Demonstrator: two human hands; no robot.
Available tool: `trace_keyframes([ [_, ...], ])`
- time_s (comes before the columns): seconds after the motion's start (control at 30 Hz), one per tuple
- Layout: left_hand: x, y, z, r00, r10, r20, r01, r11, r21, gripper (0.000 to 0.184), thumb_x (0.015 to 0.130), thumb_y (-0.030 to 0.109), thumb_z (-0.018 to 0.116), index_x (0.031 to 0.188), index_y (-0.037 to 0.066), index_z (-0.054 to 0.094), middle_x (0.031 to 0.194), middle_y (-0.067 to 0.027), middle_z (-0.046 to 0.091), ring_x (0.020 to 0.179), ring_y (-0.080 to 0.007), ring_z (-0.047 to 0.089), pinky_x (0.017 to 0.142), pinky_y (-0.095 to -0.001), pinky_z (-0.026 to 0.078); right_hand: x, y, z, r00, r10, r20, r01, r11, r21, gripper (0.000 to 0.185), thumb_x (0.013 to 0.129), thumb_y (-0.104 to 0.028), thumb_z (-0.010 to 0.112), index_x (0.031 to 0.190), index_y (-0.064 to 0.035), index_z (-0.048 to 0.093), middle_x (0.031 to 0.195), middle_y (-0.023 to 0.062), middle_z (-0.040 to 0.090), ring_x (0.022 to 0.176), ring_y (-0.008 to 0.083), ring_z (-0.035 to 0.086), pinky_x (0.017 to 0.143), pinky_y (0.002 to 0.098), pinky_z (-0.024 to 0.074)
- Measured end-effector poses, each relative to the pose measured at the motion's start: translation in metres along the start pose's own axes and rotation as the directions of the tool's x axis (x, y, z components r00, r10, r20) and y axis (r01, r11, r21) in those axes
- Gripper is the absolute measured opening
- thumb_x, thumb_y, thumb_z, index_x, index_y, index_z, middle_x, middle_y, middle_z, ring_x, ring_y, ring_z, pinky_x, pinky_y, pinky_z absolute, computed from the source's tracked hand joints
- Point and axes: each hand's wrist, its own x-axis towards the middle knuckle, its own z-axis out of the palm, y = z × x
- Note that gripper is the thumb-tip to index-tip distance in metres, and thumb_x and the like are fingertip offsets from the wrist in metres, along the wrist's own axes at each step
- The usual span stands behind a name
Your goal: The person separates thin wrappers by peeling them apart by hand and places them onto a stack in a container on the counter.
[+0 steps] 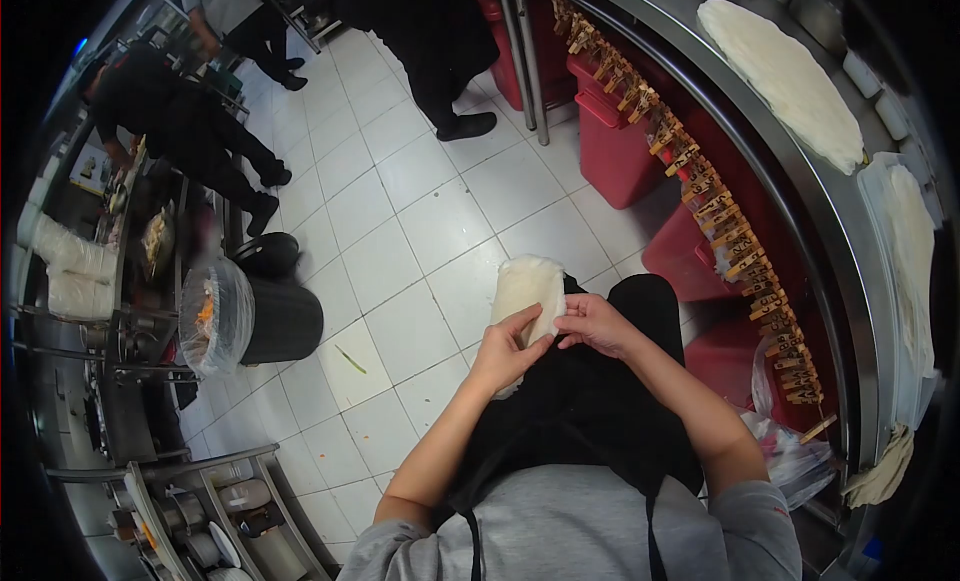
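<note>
Gripping the sheet [527, 281] over the lap, both hands are set close together, forearms angled inward from bent elbows. The left hand [510, 351] lies on the sheet's left, near part, with thumb and index finger across the upper face; its other fingers are hidden. The right hand [592, 325] pinches the right edge between thumb and curled fingertips. The white sheet extends beyond the fingertips, away from the body; a small part shows beneath the left wrist. The hands carry it above the black apron [575, 426].

Located at right is a metal bench [690, 31]. A white slab [785, 81] lies near its front edge, toward the far end; a clear tray [880, 216] holding more white material stands toward the near end. Clothespins [735, 231] line the bench's front edge, with red bins [615, 146] underneath. White tiles [385, 251] cover the floor. At left stands a lined black bin [285, 321]; three people [160, 111] stand beyond.
</note>
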Motion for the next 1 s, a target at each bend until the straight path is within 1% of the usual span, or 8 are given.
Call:
trace_keyframes([
  [0.1,0.003,-0.014,-0.001,0.999,-0.034,0.01,0.034,0.999,-0.006,0.041,0.083,0.017,0.069,0.12,0.002,0.061,0.095,-0.0154,0.07,0.073,-0.0136,0.062,0.068,-0.0287,0.05,0.004,0.004,-0.001,0.998,0.0,-0.06,-0.006,0.995,-0.1,0.025,0.088,-0.009,0.059,0.111,0.0014,0.058,0.095,0.005,0.064,0.081,0.0114,0.064,0.063,0.0244,0.0562],
  [0.2,0.004,-0.003,-0.005,0.982,-0.18,0.059,0.173,0.979,0.106,0.034,0.088,0.011,0.065,0.12,0.0,0.061,0.095,-0.0089,0.07,0.078,-0.0078,0.06,0.071,-0.0249,0.049,0.007,0.005,0.001,0.995,0.019,-0.095,-0.032,0.99,-0.139,0.029,0.087,-0.011,0.061,0.113,0.0007,0.054,0.089,0.0054,0.063,0.078,0.0119,0.065,0.058,0.0246,0.0558],
  [0.3,0.004,0.0,0.002,0.999,-0.024,-0.039,0.028,0.995,0.094,0.024,0.089,0.013,0.065,0.108,0.001,0.067,0.078,-0.0026,0.068,0.064,-0.0051,0.053,0.059,-0.0236,0.046,0.004,-0.006,0.017,0.981,0.095,-0.171,-0.13,0.969,-0.212,0.037,0.085,-0.013,0.063,0.115,-0.0001,0.045,0.088,0.0082,0.06,0.067,0.0123,0.064,0.055,0.0252,0.0553],
  [0.4,0.004,0.009,0.003,0.986,-0.116,-0.117,0.133,0.979,0.157,0.02,0.089,0.015,0.066,0.097,-0.002,0.069,0.073,-0.0012,0.066,0.062,-0.0054,0.052,0.057,-0.0227,0.045,-0.004,-0.009,0.024,0.99,0.026,-0.139,-0.055,0.975,-0.215,0.043,0.084,-0.012,0.062,0.117,-0.0002,0.036,0.091,0.0119,0.058,0.057,0.0134,0.061,0.051,0.0264,0.0543],
  [0.5,0.011,-0.014,0.001,0.968,-0.112,-0.224,0.125,0.991,0.048,0.021,0.088,0.017,0.066,0.091,-0.003,0.069,0.07,-0.002,0.065,0.06,-0.0054,0.052,0.053,-0.0225,0.043,0.004,0.004,0.013,0.991,-0.019,-0.132,-0.017,0.964,-0.265,0.047,0.086,-0.014,0.061,0.121,0.001,0.033,0.092,0.0118,0.058,0.053,0.014,0.059,0.05,0.0257,0.0534],
  [0.73,0.016,-0.017,-0.028,0.908,-0.194,-0.371,0.158,0.98,-0.125,0.02,0.087,0.017,0.067,0.081,-0.003,0.069,0.06,0.0023,0.056,0.052,-0.0035,0.041,0.047,-0.0221,0.035,-0.001,-0.001,0.006,0.988,0.005,-0.151,-0.041,0.971,-0.234,0.046,0.085,-0.008,0.058,0.125,0.0008,0.036,0.088,0.0099,0.058,0.053,0.0123,0.057,0.047,0.0242,0.0485],
  [0.83,0.021,-0.021,-0.036,0.928,-0.214,-0.305,0.21,0.977,-0.045,0.022,0.086,0.018,0.068,0.081,-0.003,0.069,0.061,0.0004,0.059,0.053,-0.0044,0.046,0.048,-0.0235,0.038,-0.001,-0.003,0.008,0.996,-0.031,-0.081,0.008,0.962,-0.272,0.043,0.084,-0.008,0.056,0.123,0.0008,0.04,0.087,0.0089,0.058,0.053,0.0112,0.056,0.047,0.0236,0.047],
  [1.0,0.044,0.001,-0.014,0.971,0.111,-0.212,-0.068,0.977,0.202,0.026,0.086,0.022,0.069,0.085,-0.004,0.068,0.067,-0.0079,0.066,0.056,-0.0117,0.056,0.053,-0.0288,0.046,-0.004,-0.013,0.018,0.998,-0.061,-0.014,0.043,0.826,-0.563,0.046,0.084,-0.01,0.056,0.127,0.0005,0.04,0.087,0.0083,0.058,0.054,0.0106,0.055,0.049,0.0249,0.0473],
])
